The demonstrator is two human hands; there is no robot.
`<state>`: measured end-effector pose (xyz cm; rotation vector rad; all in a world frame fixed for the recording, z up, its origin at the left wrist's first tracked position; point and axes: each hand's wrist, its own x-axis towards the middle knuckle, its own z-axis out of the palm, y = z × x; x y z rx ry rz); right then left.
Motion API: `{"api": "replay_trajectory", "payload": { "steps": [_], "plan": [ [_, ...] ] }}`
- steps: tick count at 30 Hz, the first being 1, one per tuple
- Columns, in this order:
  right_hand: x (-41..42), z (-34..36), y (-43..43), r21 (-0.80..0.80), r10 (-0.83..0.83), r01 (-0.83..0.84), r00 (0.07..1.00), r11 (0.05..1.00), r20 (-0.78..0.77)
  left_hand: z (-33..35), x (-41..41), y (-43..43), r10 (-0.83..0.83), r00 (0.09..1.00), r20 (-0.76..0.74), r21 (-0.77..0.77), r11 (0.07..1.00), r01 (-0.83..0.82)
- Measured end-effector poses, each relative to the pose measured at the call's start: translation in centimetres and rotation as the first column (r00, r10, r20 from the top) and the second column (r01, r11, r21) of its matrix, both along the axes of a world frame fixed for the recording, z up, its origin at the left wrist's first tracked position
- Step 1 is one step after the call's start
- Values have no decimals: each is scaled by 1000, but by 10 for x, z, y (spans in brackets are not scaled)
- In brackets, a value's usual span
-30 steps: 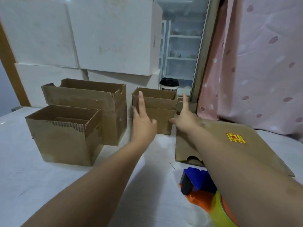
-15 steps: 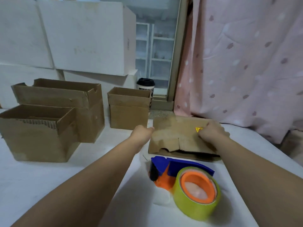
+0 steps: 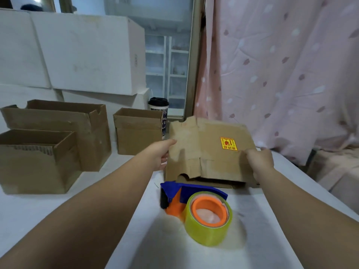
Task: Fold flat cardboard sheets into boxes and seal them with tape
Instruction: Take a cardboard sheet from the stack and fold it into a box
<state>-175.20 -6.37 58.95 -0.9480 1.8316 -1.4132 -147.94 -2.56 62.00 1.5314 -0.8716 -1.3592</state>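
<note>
A flat brown cardboard sheet (image 3: pixel 206 148) with a yellow and red sticker is tilted up off a stack of flat sheets (image 3: pixel 223 184) on the white table (image 3: pixel 136 239). My left hand (image 3: pixel 161 152) grips its left edge and my right hand (image 3: pixel 259 161) grips its right edge. A tape dispenser (image 3: pixel 196 206), blue and orange with a yellowish clear roll, lies on the table just in front of the sheet, between my forearms. Three folded open-topped boxes stand to the left: a near one (image 3: pixel 37 164), a larger one behind it (image 3: pixel 77 123) and a small one (image 3: pixel 138 133).
A paper cup with a black lid (image 3: pixel 158 105) stands behind the small box. White foam boxes (image 3: pixel 85 53) are stacked at the back left. A pink curtain (image 3: pixel 281 74) hangs at the right, close to the table's right edge.
My hands drew back from the small box to the flat sheets. Both took hold of the top sheet and raised its near side. The view swung to the right.
</note>
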Motion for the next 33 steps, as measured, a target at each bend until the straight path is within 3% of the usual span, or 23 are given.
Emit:
{"api": "replay_trajectory", "payload": {
  "steps": [3, 5, 9, 14, 20, 26, 33],
  "plan": [
    [3, 18, 13, -161, 1, 9, 998, 987, 63, 20, -4, 2, -121, 991, 63, -124, 984, 128],
    [9, 32, 24, -259, 117, -100, 992, 961, 51, 32, -8, 8, -222, 973, 57, -211, 950, 229],
    [23, 62, 45, -400, 426, -380, 904, 834, 29, 56, -6, 22, -252, 967, -29, -407, 887, 219],
    [56, 90, 66, -460, 597, -485, 791, 744, 133, 85, 21, 62, -349, 931, -105, -564, 792, 233],
    [99, 105, 82, -481, 726, -598, 675, 641, 127, 83, 73, 132, -311, 947, -73, -657, 730, 189],
    [145, 121, 106, -498, 866, -741, 498, 450, 41, 61, 130, 183, -198, 980, 25, -744, 651, 150],
    [196, 95, 154, -415, 919, -872, 355, 260, -169, 42, 175, 228, -22, 989, -148, -809, 578, -108]
  ]
}}
